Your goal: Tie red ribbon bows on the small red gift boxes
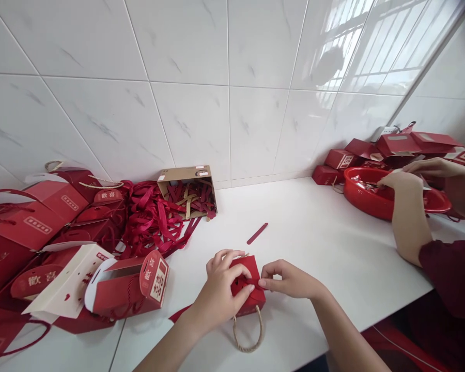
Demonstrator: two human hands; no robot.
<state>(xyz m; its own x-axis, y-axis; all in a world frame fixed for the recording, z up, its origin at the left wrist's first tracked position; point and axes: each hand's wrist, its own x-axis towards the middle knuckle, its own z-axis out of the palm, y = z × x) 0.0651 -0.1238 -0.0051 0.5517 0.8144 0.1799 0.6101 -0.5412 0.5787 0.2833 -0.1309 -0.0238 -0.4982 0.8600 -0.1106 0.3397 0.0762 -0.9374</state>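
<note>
A small red gift box (249, 264) lies on the white table in front of me, its twisted rope handle (248, 347) drooping over the near side. My left hand (232, 283) is closed over the top of the box, thumb and fingers pressed at its middle. From the right, my right hand (284, 279) pinches a red ribbon at the box's top edge; the fingertips hide part of it. A ribbon end (179, 313) pokes out left of my left wrist. Just beyond the box lies a flat dark red strip (258, 233).
Several red boxes (132, 287) crowd the left side, beside a heap of red ribbons (149, 219). Behind, an open cardboard box (161, 192) holds red and gold strips. At right, a co-worker's hands (405, 181) are over a red basin (366, 204), with more red boxes (399, 144) behind.
</note>
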